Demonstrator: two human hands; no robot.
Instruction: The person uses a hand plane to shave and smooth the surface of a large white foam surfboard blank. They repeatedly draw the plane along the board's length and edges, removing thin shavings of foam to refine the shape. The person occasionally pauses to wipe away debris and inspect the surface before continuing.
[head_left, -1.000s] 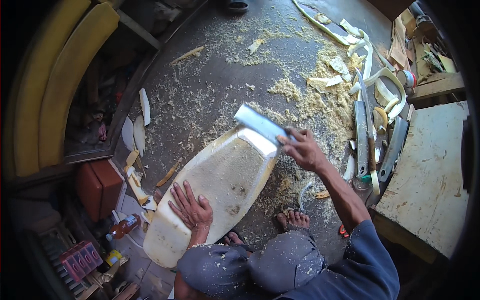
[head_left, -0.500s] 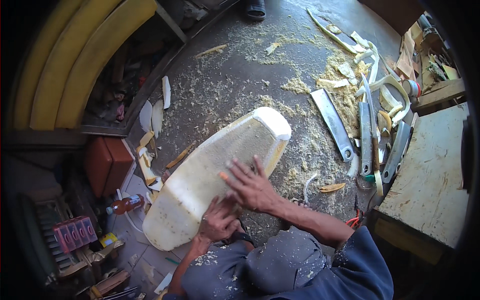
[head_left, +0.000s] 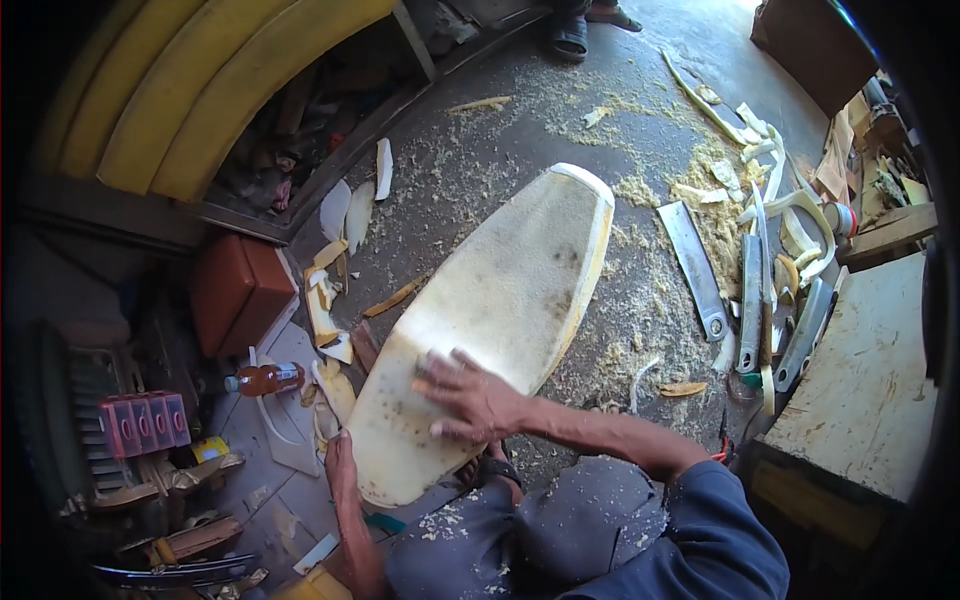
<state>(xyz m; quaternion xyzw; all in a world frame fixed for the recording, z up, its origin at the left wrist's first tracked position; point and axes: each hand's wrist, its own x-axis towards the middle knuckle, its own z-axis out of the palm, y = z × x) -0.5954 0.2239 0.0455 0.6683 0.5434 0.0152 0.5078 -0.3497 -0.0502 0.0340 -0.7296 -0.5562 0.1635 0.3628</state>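
A long, off-white foam seat pad (head_left: pixel 500 290) lies slanted across my knees and the floor, its narrower end pointing away to the right. Dark specks dot its surface. My right hand (head_left: pixel 468 397) rests flat on the near half, fingers spread and slightly blurred. At the pad's near left edge, my left hand (head_left: pixel 343 465) grips the side; some of its fingers are hidden. Between my hands the pad's face is bare.
Foam crumbs and offcuts (head_left: pixel 790 235) litter the floor. Flat metal strips (head_left: pixel 692 265) and a long thin blade lie right, beside a worn wooden box (head_left: pixel 860 380). A drink bottle (head_left: pixel 272 379) and red-brown box (head_left: pixel 240 290) stand left. Another person's sandalled foot (head_left: pixel 570 38) is at the back.
My left hand has moved from the pad's near right side to its left edge. My right hand has slid toward the near end. The pad sits turned more upright in view.
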